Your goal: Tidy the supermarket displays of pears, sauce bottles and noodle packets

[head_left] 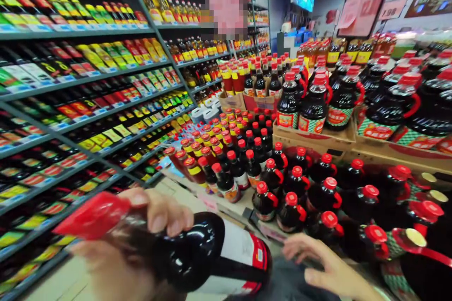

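A large bottle of dark sauce (197, 254) with a red cap and a white-and-red label lies tilted across the lower part of the head view, its cap toward the left. My left hand (120, 258) is wrapped around its neck, just below the cap; the near part of this hand is blurred. To the right of the bottle's base, my right hand (321, 263) is held out with fingers apart, apart from the bottle and holding nothing. Beyond it stand rows of dark handled bottles (293, 211) with red caps.
Tall grey shelves (88, 75) full of sauce bottles line the left side. A low display of upright bottles (229, 181) fills the middle. Cardboard boxes (314, 138) at right hold larger handled jugs (342, 99). Pale floor tiles (176, 188) show between shelf and display.
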`<state>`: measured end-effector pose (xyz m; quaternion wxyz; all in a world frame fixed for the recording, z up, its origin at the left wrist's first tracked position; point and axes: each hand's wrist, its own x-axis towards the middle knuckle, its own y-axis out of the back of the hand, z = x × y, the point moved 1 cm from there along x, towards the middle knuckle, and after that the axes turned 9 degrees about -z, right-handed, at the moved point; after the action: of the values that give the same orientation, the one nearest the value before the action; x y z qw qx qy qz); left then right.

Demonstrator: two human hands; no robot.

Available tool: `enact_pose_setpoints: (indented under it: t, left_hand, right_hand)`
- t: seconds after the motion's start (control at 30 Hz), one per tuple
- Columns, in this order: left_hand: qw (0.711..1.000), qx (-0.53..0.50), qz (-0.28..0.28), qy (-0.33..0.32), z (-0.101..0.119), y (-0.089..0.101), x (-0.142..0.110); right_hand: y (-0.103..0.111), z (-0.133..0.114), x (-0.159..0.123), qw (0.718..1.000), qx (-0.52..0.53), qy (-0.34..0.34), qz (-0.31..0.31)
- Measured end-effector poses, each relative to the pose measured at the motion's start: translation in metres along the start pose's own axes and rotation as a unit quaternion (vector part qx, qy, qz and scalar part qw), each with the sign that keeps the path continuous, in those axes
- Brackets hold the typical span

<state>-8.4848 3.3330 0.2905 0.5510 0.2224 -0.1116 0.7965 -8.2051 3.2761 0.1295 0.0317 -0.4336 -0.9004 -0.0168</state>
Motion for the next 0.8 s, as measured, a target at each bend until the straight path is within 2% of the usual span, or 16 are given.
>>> enact_pose_setpoints:
  t: [0.07, 0.1, 0.2, 0.3, 0.37, 0.43, 0.57, 0.67, 0.8]
  left_hand:
    - [0.995, -0.086, -0.027, 0.029, -0.016, 0.008, 0.006]
    - [0.991, -0.122, -0.047, 0.034, -0.028, 0.012, 0.010]
    - [0.976, -0.180, -0.123, 0.022, -0.077, 0.020, 0.029]
    - [0.956, -0.226, -0.182, 0.041, -0.130, 0.020, 0.057]
    - [0.946, -0.226, -0.223, 0.069, -0.159, 0.017, 0.075]
    - [0.941, -0.197, -0.263, 0.080, -0.178, 0.013, 0.089]
    - [0.937, -0.134, -0.318, 0.057, -0.196, 0.007, 0.094]
    - [0.926, -0.090, -0.364, 0.037, -0.202, 0.004, 0.091]
    - [0.895, -0.001, -0.447, -0.010, -0.211, -0.001, 0.095]
  right_hand:
    - [-0.035, 0.019, 0.049, 0.989, 0.134, -0.010, -0.059]
    - [-0.053, 0.032, 0.072, 0.981, 0.187, -0.005, -0.050]
    - [-0.102, 0.076, 0.126, 0.946, 0.313, -0.014, 0.083]
    - [-0.128, 0.110, 0.165, 0.876, 0.441, -0.116, 0.160]
    - [-0.134, 0.119, 0.184, 0.824, 0.506, -0.165, 0.194]
    - [-0.134, 0.121, 0.200, 0.777, 0.562, -0.176, 0.221]
    - [-0.138, 0.129, 0.222, 0.696, 0.655, -0.187, 0.227]
    - [-0.143, 0.146, 0.232, 0.667, 0.682, -0.176, 0.243]
    - [-0.142, 0.165, 0.241, 0.658, 0.682, -0.148, 0.284]
